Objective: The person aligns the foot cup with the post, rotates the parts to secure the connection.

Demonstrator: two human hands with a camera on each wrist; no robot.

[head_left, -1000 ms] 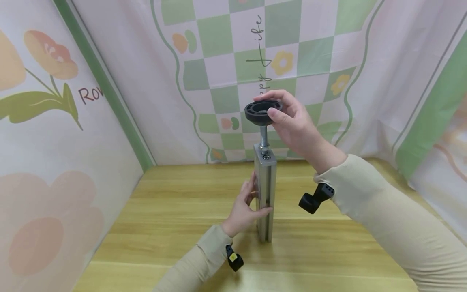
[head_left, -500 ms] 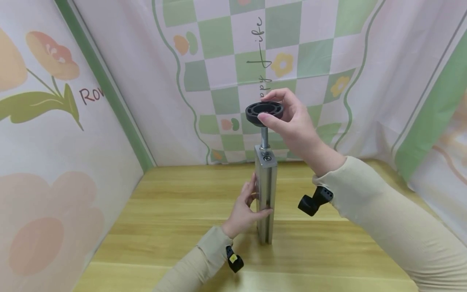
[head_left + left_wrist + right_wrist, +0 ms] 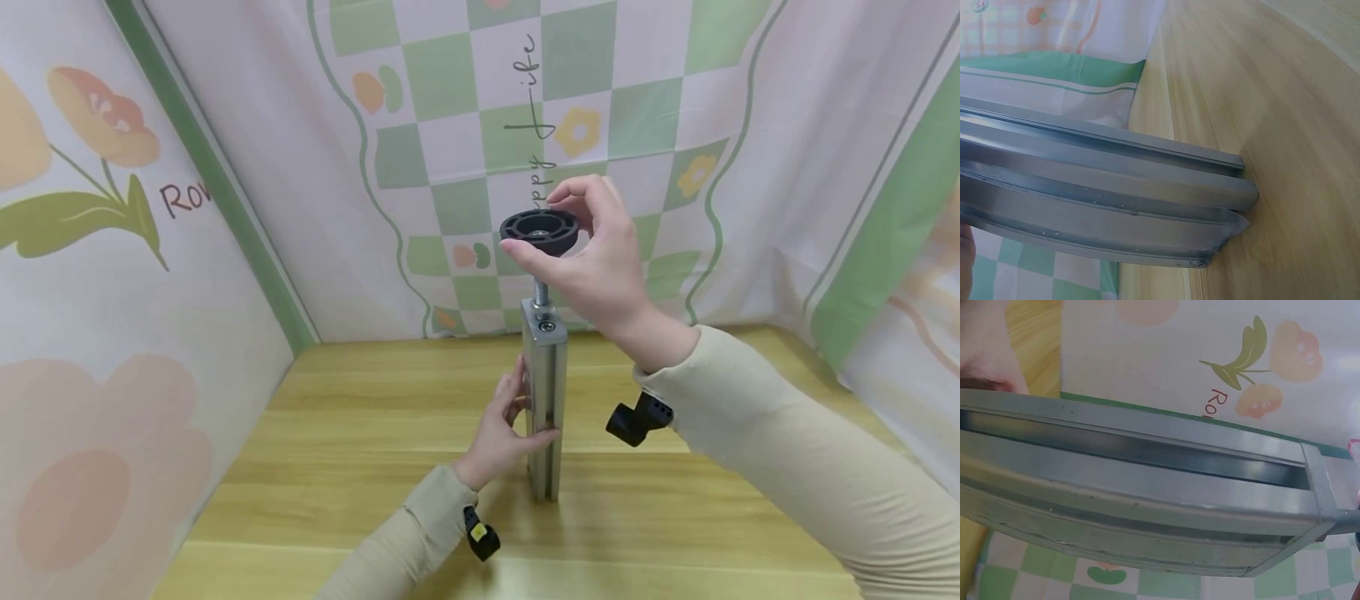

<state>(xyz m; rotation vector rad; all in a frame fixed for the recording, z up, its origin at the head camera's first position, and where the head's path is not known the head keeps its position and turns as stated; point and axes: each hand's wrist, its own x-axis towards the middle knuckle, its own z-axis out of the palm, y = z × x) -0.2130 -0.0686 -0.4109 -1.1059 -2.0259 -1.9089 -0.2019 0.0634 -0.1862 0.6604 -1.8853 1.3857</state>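
An aluminium profile [image 3: 544,383] stands upright on the wooden table. From its end plate [image 3: 551,327] a threaded rod [image 3: 541,293] rises to a round black levelling foot [image 3: 551,243], hollow side up. My right hand [image 3: 603,262] curls round the foot, thumb at the near left rim, fingers behind the far right side. Lower down, my left hand [image 3: 498,437] grips the profile, thumb across the near face and fingers on the left. In the left wrist view the profile's grooved lower end [image 3: 1147,187] meets the wood. The right wrist view shows the rod [image 3: 1346,522] at the end plate.
The wooden table [image 3: 337,467] runs back to a checked curtain [image 3: 442,158]. A flowered panel [image 3: 97,333] closes off the left side. Black camera mounts hang from both sleeves, one below the right wrist [image 3: 637,419] and one at the left cuff [image 3: 482,535].
My right thumb has moved left along the foot's near rim, while the fingers have shifted right behind it; the wrist has turned. My left hand and the profile have stayed in place.
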